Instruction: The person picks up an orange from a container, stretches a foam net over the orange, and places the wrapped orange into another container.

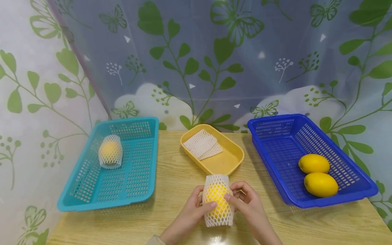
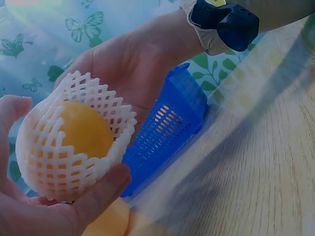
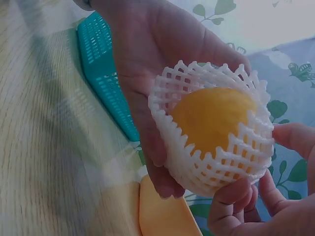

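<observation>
Both hands hold a yellow lemon (image 1: 218, 197) inside a white foam net sleeve (image 1: 218, 220), in front of the yellow tray. My left hand (image 1: 196, 207) grips the sleeve's left side, its thumb across the front. On the other side my right hand (image 1: 248, 202) pinches it with thumb and fingers. In the left wrist view the lemon (image 2: 86, 130) shows through the open end of the sleeve (image 2: 59, 172). The right wrist view also shows the lemon (image 3: 211, 118) surrounded by the netting (image 3: 226, 167), its end uncovered.
A yellow tray (image 1: 225, 165) holds flat foam sleeves (image 1: 202, 144). At left, a teal basket (image 1: 153, 163) contains a sleeved fruit (image 1: 110, 152). The blue basket (image 1: 269, 166) at right contains two bare lemons, one (image 1: 313, 163) behind the other (image 1: 321, 184). A patterned curtain (image 1: 196, 68) hangs behind the table.
</observation>
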`<state>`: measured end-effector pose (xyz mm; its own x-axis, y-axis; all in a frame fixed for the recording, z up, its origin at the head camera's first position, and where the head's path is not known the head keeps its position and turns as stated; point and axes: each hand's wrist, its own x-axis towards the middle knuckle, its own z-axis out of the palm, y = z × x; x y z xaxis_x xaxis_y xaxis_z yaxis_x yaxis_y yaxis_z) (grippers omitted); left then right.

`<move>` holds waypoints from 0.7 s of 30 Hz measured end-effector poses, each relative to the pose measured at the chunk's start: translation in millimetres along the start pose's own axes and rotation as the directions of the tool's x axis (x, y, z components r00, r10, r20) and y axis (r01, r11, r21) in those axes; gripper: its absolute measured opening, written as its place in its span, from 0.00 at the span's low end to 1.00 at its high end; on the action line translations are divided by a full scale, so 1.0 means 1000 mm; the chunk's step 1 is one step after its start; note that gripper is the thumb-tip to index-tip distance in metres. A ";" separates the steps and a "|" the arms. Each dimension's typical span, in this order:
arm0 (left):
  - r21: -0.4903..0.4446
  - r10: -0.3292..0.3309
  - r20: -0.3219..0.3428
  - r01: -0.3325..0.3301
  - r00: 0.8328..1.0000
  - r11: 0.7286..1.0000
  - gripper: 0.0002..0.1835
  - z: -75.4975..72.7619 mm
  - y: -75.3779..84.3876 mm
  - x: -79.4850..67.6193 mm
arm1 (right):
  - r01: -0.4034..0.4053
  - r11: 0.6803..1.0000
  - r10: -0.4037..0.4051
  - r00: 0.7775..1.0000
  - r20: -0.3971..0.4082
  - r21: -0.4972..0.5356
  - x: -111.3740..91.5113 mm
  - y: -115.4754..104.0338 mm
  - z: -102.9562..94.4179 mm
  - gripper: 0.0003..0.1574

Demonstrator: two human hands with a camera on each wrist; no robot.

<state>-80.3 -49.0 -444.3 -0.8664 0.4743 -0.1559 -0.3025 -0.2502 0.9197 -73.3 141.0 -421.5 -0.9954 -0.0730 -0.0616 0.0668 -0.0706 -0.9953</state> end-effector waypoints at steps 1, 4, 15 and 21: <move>0.004 0.003 0.002 -0.003 1.000 1.000 0.30 0.000 0.000 0.000 | 0.005 1.000 -0.005 1.000 -0.003 -0.015 0.000 -0.001 0.001 0.17; 0.012 0.012 0.012 -0.012 1.000 1.000 0.29 0.001 0.001 0.000 | 0.031 0.999 -0.031 1.000 -0.003 -0.035 -0.001 -0.003 0.003 0.16; -0.079 0.062 0.051 -0.057 0.997 0.995 0.27 -0.002 0.016 -0.008 | 0.286 0.955 -0.282 0.958 0.060 -0.082 0.004 -0.019 0.008 0.05; -0.096 0.085 0.026 -0.082 0.996 0.992 0.30 -0.008 0.028 -0.010 | 0.355 0.925 -0.343 0.934 0.103 -0.138 0.016 -0.032 0.011 0.04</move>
<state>-83.3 -67.9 -419.7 -0.8785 0.4729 -0.0677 -0.2667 -0.3678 0.8908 -90.7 131.6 -390.1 -0.9454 -0.1466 0.2912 -0.3005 0.0456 -0.9527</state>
